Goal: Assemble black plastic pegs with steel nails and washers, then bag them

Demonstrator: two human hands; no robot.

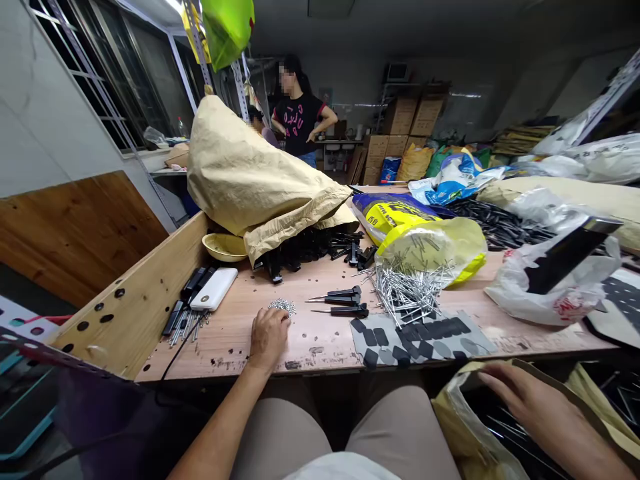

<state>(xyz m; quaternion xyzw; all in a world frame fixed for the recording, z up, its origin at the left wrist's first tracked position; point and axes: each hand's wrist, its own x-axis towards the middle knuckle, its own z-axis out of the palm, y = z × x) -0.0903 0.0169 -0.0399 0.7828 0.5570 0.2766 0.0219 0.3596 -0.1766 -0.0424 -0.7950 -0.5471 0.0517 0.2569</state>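
Note:
My left hand [270, 339] rests on the table at the near edge of a small pile of tiny silvery metal pieces [283, 306]. Its fingers are bent and closed together; whatever is between the fingertips is hidden. To the right of the pile lie several black plastic pieces with thin metal rods [345, 303], rods pointing left. My right hand [515, 390] is over the mouth of an open tan bag [455, 407] beside my right leg, fingers stretched out. Black parts with metal rods [510, 433] fill that bag.
Loose metal rods [407, 290] spill from a yellow bag [435, 243]. A sheet with black stickers [420, 340] lies at the front edge. A large tan sack [255, 177] with black parts and a white power bank [215, 289] are at left. A person [300, 113] stands behind.

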